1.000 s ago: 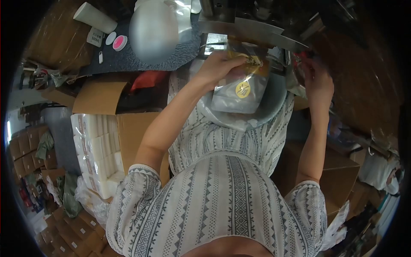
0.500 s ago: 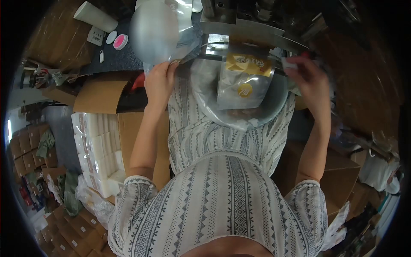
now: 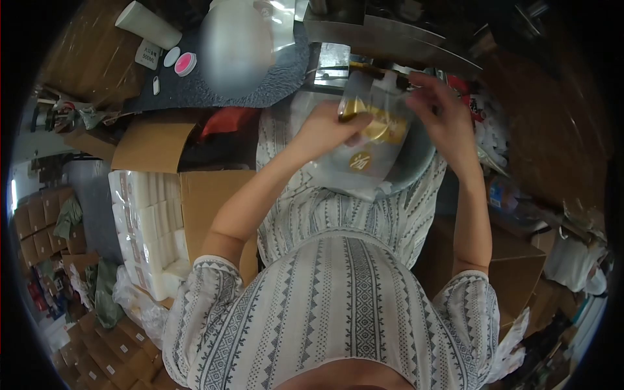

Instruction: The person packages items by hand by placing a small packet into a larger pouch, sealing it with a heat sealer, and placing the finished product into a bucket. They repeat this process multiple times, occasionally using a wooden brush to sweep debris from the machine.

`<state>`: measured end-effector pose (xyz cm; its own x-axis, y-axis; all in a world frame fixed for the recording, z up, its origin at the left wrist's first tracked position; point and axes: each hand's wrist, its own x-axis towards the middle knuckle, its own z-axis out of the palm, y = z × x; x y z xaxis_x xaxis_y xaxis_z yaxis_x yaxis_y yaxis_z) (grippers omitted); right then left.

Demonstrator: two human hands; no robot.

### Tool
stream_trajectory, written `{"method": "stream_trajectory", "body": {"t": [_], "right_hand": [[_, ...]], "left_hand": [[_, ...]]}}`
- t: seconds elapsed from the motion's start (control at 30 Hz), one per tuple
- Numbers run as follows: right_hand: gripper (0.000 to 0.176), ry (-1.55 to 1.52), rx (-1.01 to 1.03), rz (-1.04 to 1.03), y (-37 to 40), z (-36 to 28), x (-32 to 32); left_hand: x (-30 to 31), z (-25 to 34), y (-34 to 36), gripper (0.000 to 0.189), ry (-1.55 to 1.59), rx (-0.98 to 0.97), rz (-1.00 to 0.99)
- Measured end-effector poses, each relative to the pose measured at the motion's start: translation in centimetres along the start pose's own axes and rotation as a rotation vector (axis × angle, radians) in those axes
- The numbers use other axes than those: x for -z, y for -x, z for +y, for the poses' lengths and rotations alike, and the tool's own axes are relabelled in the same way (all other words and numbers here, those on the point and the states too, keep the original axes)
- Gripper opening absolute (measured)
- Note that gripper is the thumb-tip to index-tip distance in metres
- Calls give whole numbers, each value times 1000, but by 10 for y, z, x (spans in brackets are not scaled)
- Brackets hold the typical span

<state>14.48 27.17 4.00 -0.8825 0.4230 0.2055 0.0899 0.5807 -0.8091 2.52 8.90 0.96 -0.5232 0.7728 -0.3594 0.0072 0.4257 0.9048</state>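
Observation:
A clear plastic spout pouch (image 3: pixel 377 159) with a yellow printed band and a round yellow mark hangs in front of the machine, above a basin (image 3: pixel 426 159). My left hand (image 3: pixel 328 130) grips the pouch's left side, its thumb lying across the front over the yellow band. At the pouch's top right corner, a pale spout (image 3: pixel 389 81) sticks up. Beside that corner is my right hand (image 3: pixel 445 114), fingers bent and apart, with nothing visible between them. Slight blur hides whether its fingertips touch the pouch.
A metal machine (image 3: pixel 390 39) spans the top. On the dark mat (image 3: pixel 279 81) to the left lie a pink-filled round tub (image 3: pixel 185 64), a white lid (image 3: pixel 171 56) and a white cup (image 3: pixel 146 25). An open carton (image 3: pixel 218 214) and wrapped white blocks (image 3: pixel 146 221) stand at left.
My left hand has moved right, from beside the mat onto the pouch. My right hand has come inward to the pouch's top corner. The pouch has tilted and shifted slightly.

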Motion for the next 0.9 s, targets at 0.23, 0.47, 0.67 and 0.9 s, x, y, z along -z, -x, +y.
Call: {"method": "stream_trajectory", "body": {"t": [0.23,0.47,0.67,0.9], "right_hand": [[28,554,-147,157,25,23,59],[29,825,-344,1,12,76,55],[32,705,-238,76,8,63,55],[32,640,-170,159,4,82,57]], "left_hand": [[-1,-5,-38,31,413,54,55],[104,-50,-47,58,-724,-332,750],[71,-72,2,66,-1198,-424,686],[77,-83,13,62,-1008,-443,795]]}}
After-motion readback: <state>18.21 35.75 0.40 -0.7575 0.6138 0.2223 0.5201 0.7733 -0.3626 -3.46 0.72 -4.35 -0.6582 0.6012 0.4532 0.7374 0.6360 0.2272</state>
